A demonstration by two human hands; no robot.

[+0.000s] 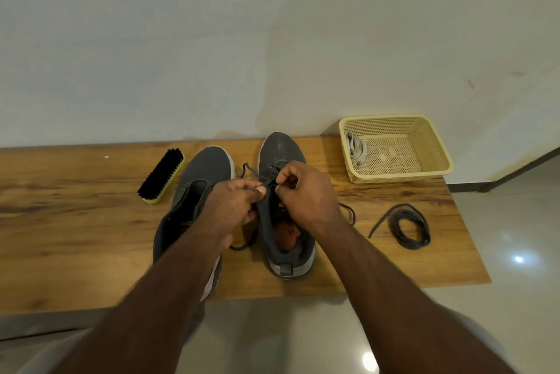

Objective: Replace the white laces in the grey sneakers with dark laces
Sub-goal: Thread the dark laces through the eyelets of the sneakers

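step: threading dark lace [270, 181] through the lower eyelets of right sneaker [281, 155], judged early in the lacing, only the toe-end rows look done
left hand [235, 204]: fingers curled, thumb and forefinger pinch the lace just left of the shoe's throat
right hand [306, 189]: fingers curled, pinching the same lace close to the eyelets, thumb tip nearly meets the left thumb
key relation: lace runs short and taut between the two pinches, right above the tongue; eyelet rows lie directly under and ahead of the fingertips, so next eyelet is nearer the right hand; shoe's long axis points away from the person, toe to the wall, heel toward the body
lace slack: one loop lies on the table between the shoes, another tail trails out right of the shoe past the right wrist
left sneaker [206, 167]: beside it, toe away, no lace seen in its eyelets, partly hidden by the left forearm
spare dark lace [413, 226]: coiled on table [75, 222], well right of the hands, untouched
white laces [356, 146]: lying in yellow basket [436, 146] at the far right corner
brush [162, 175]: left of the sneakers, idle
risk: guess only, uneven tail lengths if one side gets pulled harder
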